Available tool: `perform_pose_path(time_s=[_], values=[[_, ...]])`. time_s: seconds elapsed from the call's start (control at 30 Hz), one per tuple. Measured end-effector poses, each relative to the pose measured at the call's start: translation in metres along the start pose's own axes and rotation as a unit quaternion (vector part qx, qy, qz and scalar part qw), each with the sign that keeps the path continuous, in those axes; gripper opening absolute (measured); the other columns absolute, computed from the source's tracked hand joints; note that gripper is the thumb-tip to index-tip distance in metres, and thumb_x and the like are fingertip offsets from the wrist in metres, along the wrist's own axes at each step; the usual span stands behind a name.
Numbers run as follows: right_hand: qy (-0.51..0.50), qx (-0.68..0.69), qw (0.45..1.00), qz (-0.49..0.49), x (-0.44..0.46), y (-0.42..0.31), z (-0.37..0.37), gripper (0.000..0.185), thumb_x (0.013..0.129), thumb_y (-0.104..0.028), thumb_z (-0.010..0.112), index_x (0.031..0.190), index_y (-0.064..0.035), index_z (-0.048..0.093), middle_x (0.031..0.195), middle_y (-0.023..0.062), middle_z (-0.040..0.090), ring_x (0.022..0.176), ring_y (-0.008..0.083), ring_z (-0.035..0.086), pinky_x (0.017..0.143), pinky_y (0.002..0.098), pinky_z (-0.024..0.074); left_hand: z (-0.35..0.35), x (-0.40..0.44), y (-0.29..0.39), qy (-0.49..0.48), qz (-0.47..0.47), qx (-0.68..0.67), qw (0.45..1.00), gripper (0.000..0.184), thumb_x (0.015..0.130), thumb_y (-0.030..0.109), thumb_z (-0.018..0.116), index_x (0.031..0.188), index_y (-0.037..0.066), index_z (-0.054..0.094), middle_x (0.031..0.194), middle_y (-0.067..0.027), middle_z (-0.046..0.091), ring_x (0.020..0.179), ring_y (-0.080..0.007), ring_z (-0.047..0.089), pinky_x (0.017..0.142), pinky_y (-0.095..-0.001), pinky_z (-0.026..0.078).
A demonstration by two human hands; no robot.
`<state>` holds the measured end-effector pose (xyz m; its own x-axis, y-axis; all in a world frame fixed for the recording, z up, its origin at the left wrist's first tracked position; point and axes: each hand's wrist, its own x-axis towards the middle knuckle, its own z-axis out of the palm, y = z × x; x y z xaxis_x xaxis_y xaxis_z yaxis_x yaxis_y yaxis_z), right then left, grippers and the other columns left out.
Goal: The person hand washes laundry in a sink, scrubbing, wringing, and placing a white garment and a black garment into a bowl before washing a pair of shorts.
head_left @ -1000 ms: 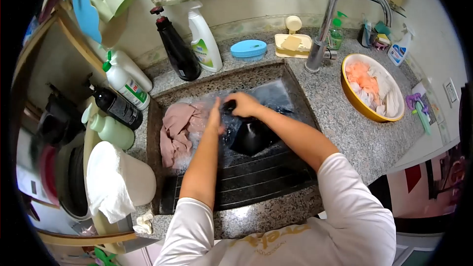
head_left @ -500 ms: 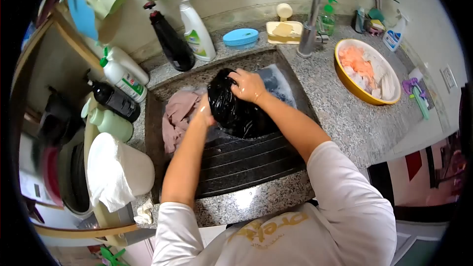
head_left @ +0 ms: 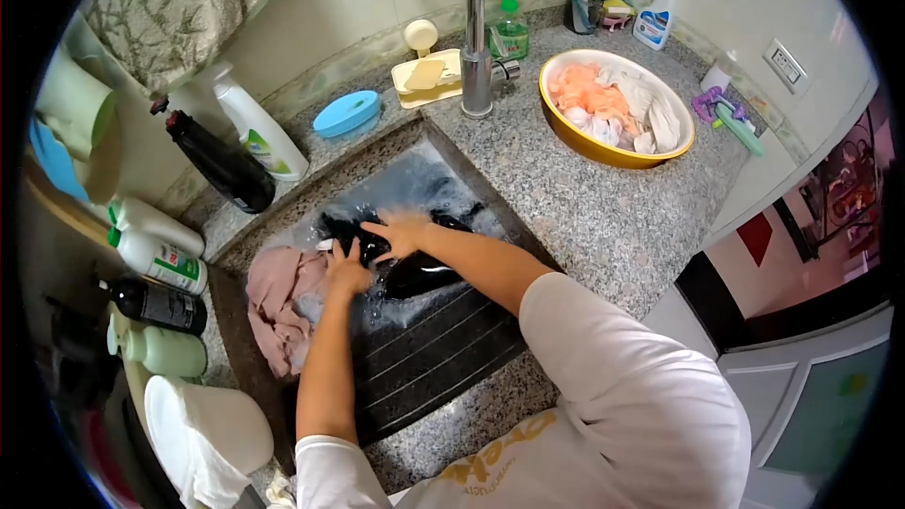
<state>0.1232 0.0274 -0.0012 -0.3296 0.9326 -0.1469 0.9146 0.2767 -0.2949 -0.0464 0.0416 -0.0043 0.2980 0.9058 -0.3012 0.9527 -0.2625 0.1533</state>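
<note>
Wet black cloth (head_left: 419,275) lies partly under soapy water in the stone sink (head_left: 443,344). My left hand (head_left: 347,273) has its fingers spread at the cloth's left edge. Slightly blurred, my right hand (head_left: 401,232) rests on top of the cloth, its fingers apart too. Neither hand is closed on anything. A pink cloth (head_left: 275,302) is bunched along the sink's left side, just left of my left hand. Suds float around both cloths.
A yellow-rimmed basin (head_left: 603,153) of orange and white cloths stands right of the faucet (head_left: 477,75). Behind the sink are a blue oval dish (head_left: 347,114), a soap dish (head_left: 426,77) and bottles. More bottles and a white bin (head_left: 236,424) line the left side.
The black cloth, bunched up between my hands earlier, is now low in the water. My hands have opened and spread over it. The view has turned to the right.
</note>
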Motion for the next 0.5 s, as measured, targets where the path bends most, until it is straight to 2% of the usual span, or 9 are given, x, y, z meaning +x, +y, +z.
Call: perform_pose_path(time_s=[0.07, 0.1, 0.23, 0.27, 0.3, 0.33, 0.4, 0.47, 0.5], values=[[0.006, -0.043, 0.999, -0.02, 0.01, 0.004, 0.004, 0.07, 0.073, -0.051, 0.055, 0.131, -0.0235, 0.03, 0.128, 0.019, 0.035, 0.116, 0.0365, 0.037, 0.093, 0.0469, 0.0325, 0.017, 0.019, -0.011, -0.048, -0.017, -0.027, 0.998, 0.076, 0.07, 0.036, 0.058, 0.135, 0.019, 0.023, 0.141, -0.0211, 0.007, 0.126, -0.0405, 0.02, 0.102, -0.0385, 0.023], [0.01, -0.005, 1.0, -0.003, 0.024, 0.008, 0.011, 0.058, 0.074, -0.038, 0.057, 0.126, -0.0199, 0.039, 0.115, 0.019, 0.047, 0.107, 0.0352, 0.046, 0.09, 0.0445, 0.035, 0.026, 0.022, -0.016, -0.02, -0.004, -0.02, 1.0, 0.068, 0.073, 0.031, 0.053, 0.133, 0.01, 0.028, 0.138, -0.0216, 0.017, 0.125, -0.037, 0.023, 0.101, -0.0379, 0.024], [0.175, -0.019, 0.984, -0.008, 0.04, 0.008, 0.025, 0.05, 0.072, -0.026, 0.056, 0.12, -0.0171, 0.045, 0.107, 0.019, 0.053, 0.101, 0.0339, 0.05, 0.087, 0.0467, 0.0369, 0.035, 0.031, -0.028, 0.008, -0.015, -0.166, 0.986, 0.051, 0.079, 0.034, 0.05, 0.12, 0.006, 0.042, 0.122, -0.0164, 0.039, 0.108, -0.0321, 0.041, 0.092, -0.0387, 0.034], [0.215, 0.003, 0.973, 0.086, 0.037, -0.001, 0.025, 0.046, 0.072, -0.024, 0.056, 0.116, -0.0159, 0.048, 0.108, 0.0174, 0.053, 0.1, 0.0329, 0.051, 0.085, 0.0459, 0.0385, 0.038, 0.03, -0.03, 0.025, -0.033, -0.267, 0.963, 0.048, 0.08, 0.035, 0.049, 0.117, 0.005, 0.046, 0.118, -0.0151, 0.044, 0.104, -0.0309, 0.046, 0.089, -0.0389, 0.037], [0.251, 0.025, 0.951, 0.176, 0.03, -0.014, 0.016, 0.042, 0.071, -0.022, 0.056, 0.112, -0.0147, 0.052, 0.11, 0.0158, 0.053, 0.099, 0.0319, 0.052, 0.084, 0.045, 0.04, 0.029, 0.021, -0.025, 0.039, -0.054, -0.387, 0.92, 0.045, 0.081, 0.036, 0.048, 0.113, 0.004, 0.049, 0.114, -0.0138, 0.05, 0.1, -0.0296, 0.05, 0.087, -0.0391, 0.039], [0.247, 0.029, 0.955, 0.163, 0.03, -0.021, 0.007, 0.042, 0.071, -0.022, 0.056, 0.112, -0.0147, 0.052, 0.11, 0.0158, 0.053, 0.099, 0.0319, 0.052, 0.084, 0.045, 0.04, 0.015, 0.007, -0.015, 0.036, -0.077, -0.521, 0.849, 0.044, 0.083, 0.036, 0.047, 0.11, 0.003, 0.053, 0.11, -0.0125, 0.055, 0.095, -0.0284, 0.054, 0.084, -0.0393, 0.042], [0.112, 0.201, 0.953, 0.198, 0.035, -0.03, -0.014, 0.038, 0.07, -0.022, 0.059, 0.107, -0.0142, 0.055, 0.105, 0.0138, 0.054, 0.095, 0.0323, 0.054, 0.078, 0.0423, 0.0435, -0.028, -0.022, 0.004, -0.013, -0.11, -0.747, 0.655, 0.047, 0.084, 0.043, 0.045, 0.11, 0.005, 0.053, 0.107, -0.0104, 0.056, 0.095, -0.0243, 0.054, 0.082, -0.0375, 0.043], [0.098, 0.225, 0.969, 0.024, 0.019, -0.049, -0.049, 0.038, 0.068, -0.016, 0.058, 0.105, -0.0162, 0.058, 0.106, 0.0122, 0.053, 0.095, 0.0307, 0.054, 0.077, 0.0389, 0.0446, -0.041, -0.024, 0.007, -0.016, -0.075, -0.819, 0.568, 0.046, 0.084, 0.043, 0.044, 0.111, 0.007, 0.052, 0.106, -0.0114, 0.056, 0.094, -0.0243, 0.054, 0.08, -0.0363, 0.044], [0.18, 0.197, 0.962, -0.049, 0.003, -0.067, -0.06, 0.037, 0.066, -0.024, 0.064, 0.102, -0.0155, 0.058, 0.093, 0.0125, 0.054, 0.087, 0.0319, 0.055, 0.072, 0.0387, 0.0455, -0.031, -0.013, -0.002, 0.027, -0.101, -0.825, 0.556, 0.045, 0.084, 0.043, 0.044, 0.111, 0.009, 0.051, 0.104, -0.0105, 0.056, 0.093, -0.024, 0.054, 0.079, -0.0365, 0.044]])
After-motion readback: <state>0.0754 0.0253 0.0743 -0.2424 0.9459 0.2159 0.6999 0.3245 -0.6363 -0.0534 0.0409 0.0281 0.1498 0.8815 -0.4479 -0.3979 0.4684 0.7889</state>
